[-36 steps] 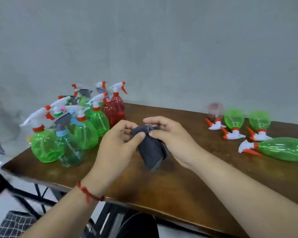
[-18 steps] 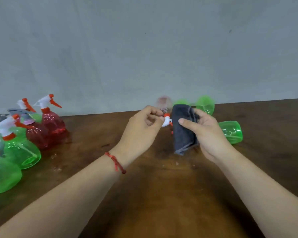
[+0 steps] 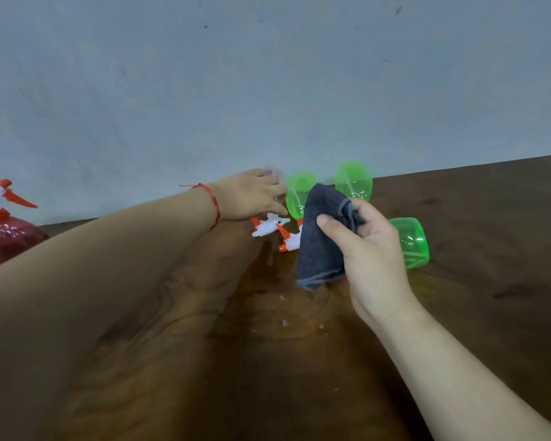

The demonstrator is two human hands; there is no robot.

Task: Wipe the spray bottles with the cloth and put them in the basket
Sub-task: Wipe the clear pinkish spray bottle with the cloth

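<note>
My left hand (image 3: pixel 250 197) reaches to the far side of the table, its fingers curled over a pale pink clear spray bottle (image 3: pixel 270 171) that lies on its side. That bottle's white and orange spray head (image 3: pixel 268 226) sticks out below the hand. My right hand (image 3: pixel 374 249) holds up a dark grey cloth (image 3: pixel 322 243), pinched between thumb and fingers, just right of the left hand. Three green spray bottles lie behind the cloth: one (image 3: pixel 298 195) beside the left hand, one (image 3: pixel 353 181) by the wall, one (image 3: pixel 409 243) right of my right hand. No basket is in view.
A red spray bottle (image 3: pixel 12 232) with a white and orange head stands at the left edge, with a bit of green bottle beside it. The brown wooden table (image 3: pixel 299 361) runs up to a grey wall (image 3: pixel 268 74). Small wet spots mark the wood below the cloth.
The view has swung right, away from the standing bottles. My left hand let go of the cloth and reached out over the pale pink bottle. My right hand kept the cloth.
</note>
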